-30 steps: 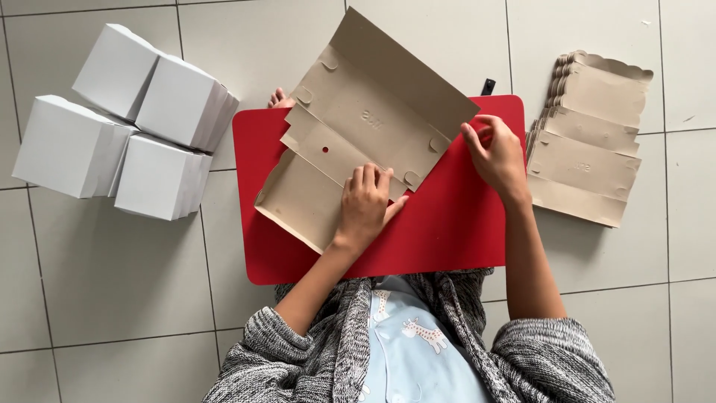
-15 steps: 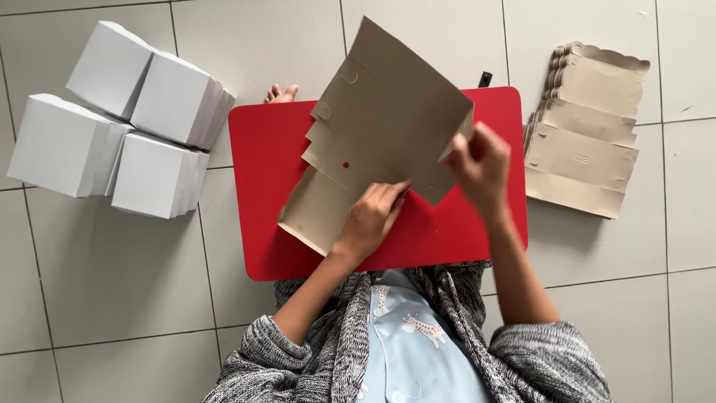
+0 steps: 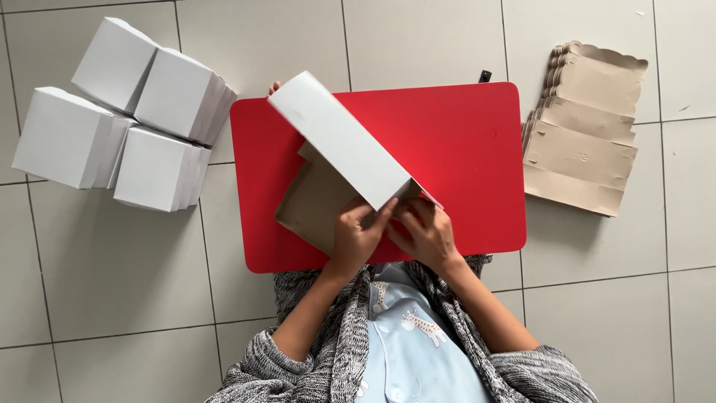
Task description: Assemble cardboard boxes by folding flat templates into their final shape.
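Two hands, left hand point(image 3: 356, 237), right hand point(image 3: 425, 235), folding cardboard box blank point(image 3: 335, 149), red board point(image 3: 462, 149)

Four white folded boxes point(image 3: 123, 112) far left. One stack of flat brown blanks point(image 3: 585, 130) far right, count untellable. One red board point(image 3: 462, 149). One part-folded carton point(image 3: 339, 160). Two hands.

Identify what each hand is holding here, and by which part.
Both the left hand and right hand grip one half-folded cardboard box blank at its near folded corner, above the red table.
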